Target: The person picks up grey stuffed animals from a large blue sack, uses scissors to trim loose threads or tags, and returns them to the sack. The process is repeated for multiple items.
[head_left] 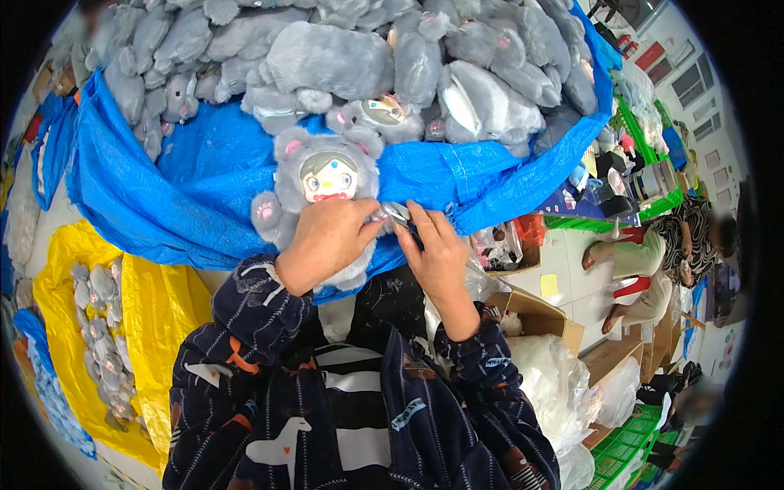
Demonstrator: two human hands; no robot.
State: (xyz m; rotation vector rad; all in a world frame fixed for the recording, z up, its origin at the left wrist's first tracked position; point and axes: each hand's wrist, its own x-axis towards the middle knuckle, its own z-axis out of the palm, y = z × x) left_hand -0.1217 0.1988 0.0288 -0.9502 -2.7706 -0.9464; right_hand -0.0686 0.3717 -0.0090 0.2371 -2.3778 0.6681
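A grey plush bear toy [291,173] with pink inner ears and a doll-like face lies face up on the rim of a blue woven sheet [204,214]. My left hand [327,237] is closed on the toy's paw at its right side, covering part of its body. Beside that paw, my right hand [433,249] grips a small silvery tool [398,214] that looks like thread snips. Its metal end touches or nearly touches the paw, and my fingers hide the rest. Just beyond is another grey toy [382,111] with a similar face.
Many grey plush pieces [331,61] are heaped in the blue sheet. A yellow bag [163,314] of grey toys stands at the left. Cardboard boxes [535,310], clear plastic bags [551,384] and a green crate [621,449] lie at the right. A seated person [645,253] is farther right.
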